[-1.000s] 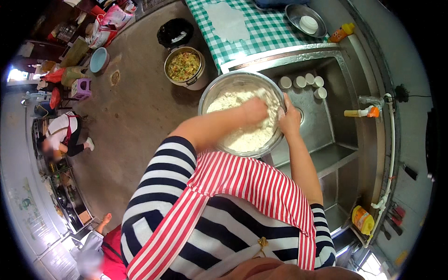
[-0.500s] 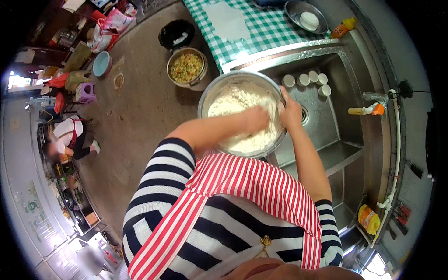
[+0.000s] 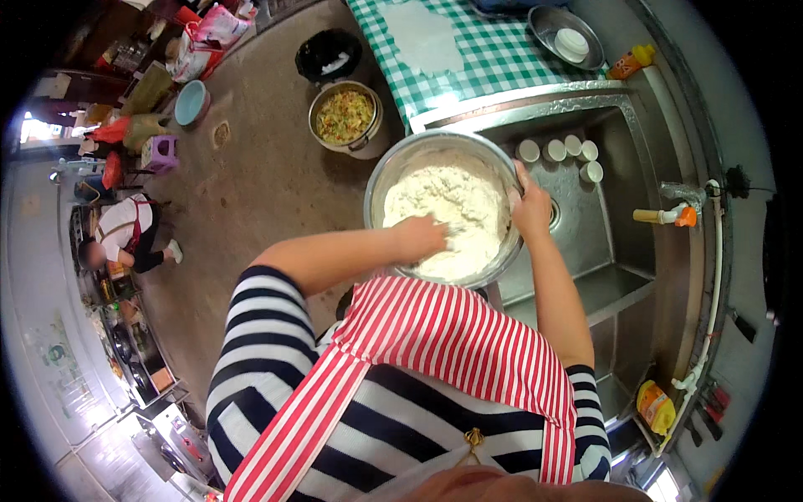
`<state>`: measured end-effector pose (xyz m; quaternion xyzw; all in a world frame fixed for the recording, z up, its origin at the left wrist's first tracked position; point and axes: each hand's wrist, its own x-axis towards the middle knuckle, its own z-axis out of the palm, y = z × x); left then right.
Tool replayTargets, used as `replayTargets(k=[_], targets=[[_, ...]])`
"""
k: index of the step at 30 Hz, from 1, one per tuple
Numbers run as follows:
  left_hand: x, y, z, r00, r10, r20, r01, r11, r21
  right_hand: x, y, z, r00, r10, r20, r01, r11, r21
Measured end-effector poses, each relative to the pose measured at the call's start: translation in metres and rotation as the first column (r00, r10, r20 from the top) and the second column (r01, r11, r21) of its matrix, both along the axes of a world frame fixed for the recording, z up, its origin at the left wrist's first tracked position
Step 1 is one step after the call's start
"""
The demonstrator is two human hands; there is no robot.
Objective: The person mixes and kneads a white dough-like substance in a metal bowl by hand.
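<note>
A large steel bowl [image 3: 396, 164] sits in front of me at the left edge of the sink. Inside is white, crumbly flour [image 3: 442, 187], heaped toward the far side. My left hand [image 3: 421, 238] reaches into the near left part of the bowl, its fingertips in the flour. Those fingers are smeared by motion and dusted white, so their closing is unclear. On the right, my right hand [image 3: 530, 207] grips the bowl's rim, thumb on the inner side.
Several small white cups [image 3: 554, 151] stand in the steel sink [image 3: 577, 226], near an orange-handled tap [image 3: 669, 217]. A green checked tablecloth [image 3: 485, 50] lies beyond. Left on the floor are a pot of chopped vegetables [image 3: 345, 117] and a black-lined bin [image 3: 328, 55]. A person [image 3: 125, 230] crouches far left.
My left hand has drawn back toward the left and nearer to me through the flour. The right hand keeps its hold on the rim. The view has shifted slightly.
</note>
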<state>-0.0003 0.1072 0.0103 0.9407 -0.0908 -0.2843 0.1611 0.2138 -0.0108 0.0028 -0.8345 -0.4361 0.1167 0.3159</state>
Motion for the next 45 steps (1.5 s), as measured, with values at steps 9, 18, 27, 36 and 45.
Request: replayTargets(k=[9,18,27,36,45], targets=[[0.059,0.038,0.007,0.965,0.172,0.2,-0.197,0.974,0.112,0.007,0.008,0.015,0.994,0.092,0.059,-0.084,0.988,-0.126],[0.0,-0.011,0.005,0.963,0.265,-0.04,-0.262,0.962,0.073,0.012,0.02,0.012,0.995,0.085,-0.055,-0.088,0.994,-0.061],[0.042,-0.001,-0.059,0.72,0.541,0.436,-0.525,0.834,-0.168,-0.054,-0.067,0.0,0.862,-0.199,-0.467,0.295,0.945,0.143],[0.022,-0.009,-0.01,0.923,0.165,0.347,-0.167,0.986,-0.026,-0.035,-0.1,-0.069,0.893,-0.408,-0.191,0.421,0.907,0.026],[0.057,-0.026,-0.006,0.821,-0.307,0.482,0.372,0.927,-0.044,-0.035,-0.075,-0.027,0.854,-0.371,-0.364,0.41,0.912,0.033]])
